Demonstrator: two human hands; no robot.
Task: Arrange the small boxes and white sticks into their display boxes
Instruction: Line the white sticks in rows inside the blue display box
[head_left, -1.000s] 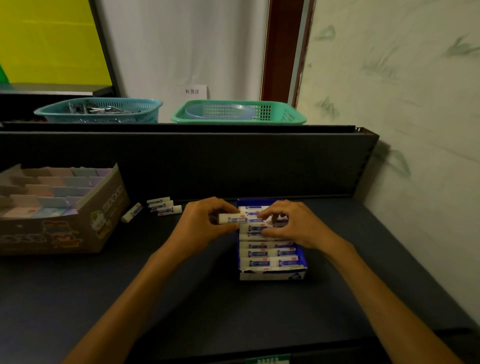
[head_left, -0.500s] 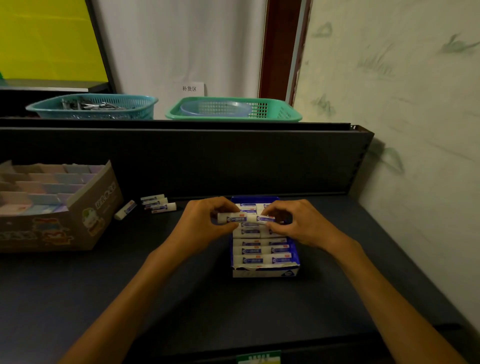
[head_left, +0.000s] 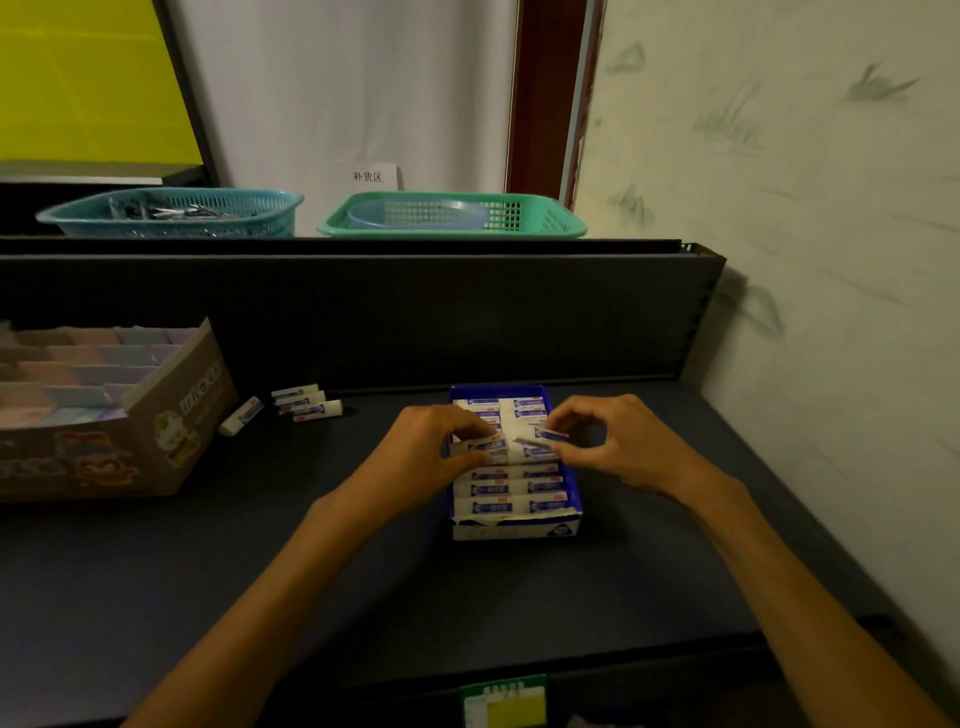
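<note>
Shelf edge at 6 o'clock carries a green and yellow price label (head_left: 505, 701). Above it the dark shelf board (head_left: 363, 597) runs back to an upright dark panel. On the board, just right of centre, stands the blue display box (head_left: 514, 524), packed with two columns of white sticks with blue labels. Both forearms reach in from 7 and 5 o'clock to the middle rows of this box. The left hand (head_left: 421, 460) has thumb and fingers curled round one white stick (head_left: 480, 447), pinching it just over the box's left column. The right hand (head_left: 623, 447) pinches a second white stick (head_left: 545, 437) between thumb and fingertips over the right column, tilted.

At 10 o'clock, four loose white sticks (head_left: 304, 402) lie on the board, three together and one apart to their left. At 9 o'clock sits a brown cardboard display box (head_left: 171, 415) holding rows of pastel small boxes (head_left: 78, 364).

On top of the panel, at 11 o'clock, rests a teal basket (head_left: 171, 213); at 12 o'clock a green basket (head_left: 452, 215).
</note>
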